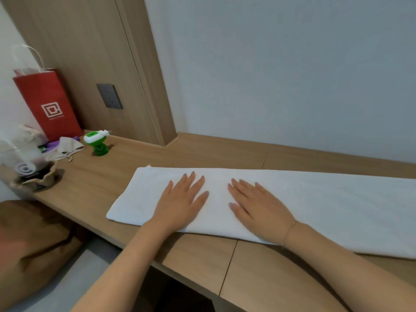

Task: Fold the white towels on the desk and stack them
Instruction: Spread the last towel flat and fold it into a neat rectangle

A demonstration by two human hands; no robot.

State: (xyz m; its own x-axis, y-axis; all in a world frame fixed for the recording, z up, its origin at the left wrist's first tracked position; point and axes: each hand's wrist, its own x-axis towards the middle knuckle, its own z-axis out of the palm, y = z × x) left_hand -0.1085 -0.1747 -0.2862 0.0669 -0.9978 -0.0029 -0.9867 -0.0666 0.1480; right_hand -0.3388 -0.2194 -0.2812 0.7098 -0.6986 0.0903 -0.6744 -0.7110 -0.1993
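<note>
Head view: a long white towel (315, 203) lies flat on the wooden tabletop (202, 152), stretching from the middle of the frame out past the right edge. It looks folded lengthwise into a strip, with its left end squared off and its near edge lying close to the tabletop's front edge.

Both hands rest on the towel's left half, palms down. The left hand (182, 199) lies with fingers straight and slightly spread, pointing toward the upper right of the frame. The right hand (258, 206) lies just beside it, fingers straight and pointing toward the upper left, with a thin bracelet (292, 224) at the wrist. Neither hand grips anything; both are flat and open against the cloth, a strip of towel showing between them.

In the upper left of the frame a red paper bag (48, 104) with a white logo stands against a wood-panelled wall, near a dark wall socket (109, 96). Below the bag, a green and white plastic device (97, 143) stands on the tabletop, beside a small beige cloth pouch (68, 146). At the far left edge sits a clear plastic bag (20, 154) with blurred contents.
</note>
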